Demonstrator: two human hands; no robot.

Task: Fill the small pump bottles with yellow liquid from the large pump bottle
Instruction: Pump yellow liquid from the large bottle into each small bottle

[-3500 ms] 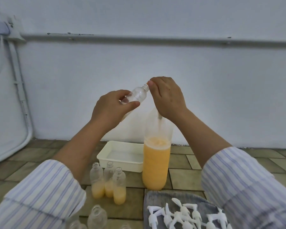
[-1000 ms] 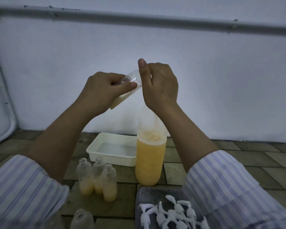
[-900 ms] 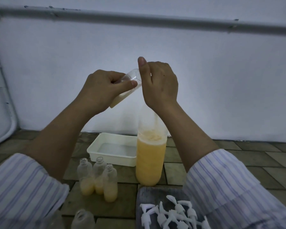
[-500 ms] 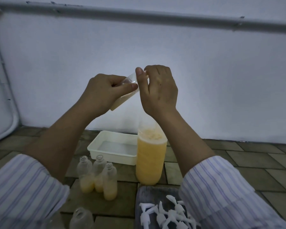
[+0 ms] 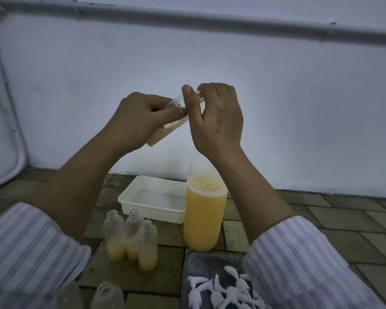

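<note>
My left hand grips a small clear bottle, tilted with its mouth up and to the right; yellow liquid fills its lower part. My right hand rests on top of the large bottle, its fingers covering the pump head, and the small bottle's mouth sits against those fingers. The large bottle stands on the tiled floor, over half full of yellow liquid. Three small bottles, each partly filled with yellow, stand open to its left.
A white tray sits behind the small bottles. Several loose white pump tops lie on a grey cloth at the bottom right. An empty small bottle stands at the bottom edge. A white wall is close behind.
The yellow liquid in the small held bottle has risen since the earliest frame. Both hands have sunk slightly in the view, and the right thumb has closed in toward the bottle's mouth.
</note>
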